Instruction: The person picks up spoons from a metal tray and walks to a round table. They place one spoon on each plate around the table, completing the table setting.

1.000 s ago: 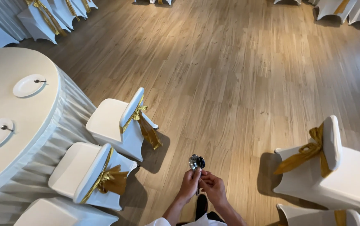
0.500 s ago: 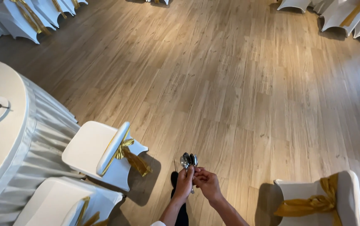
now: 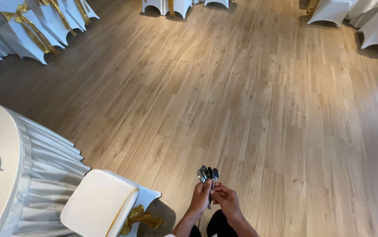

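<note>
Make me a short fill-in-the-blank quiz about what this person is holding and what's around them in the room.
1. Both hands, the left hand and the right hand, hold a bunch of metal ____.
2. The chair nearest the hands has a white cover tied with a ____ coloured sash.
3. The floor is made of ____ planks.
4. On the round table lies a white ____ with a spoon on it.

Missing words: spoons; gold; wooden; plate

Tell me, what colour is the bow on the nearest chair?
Gold, on the white chair, head view.
</note>
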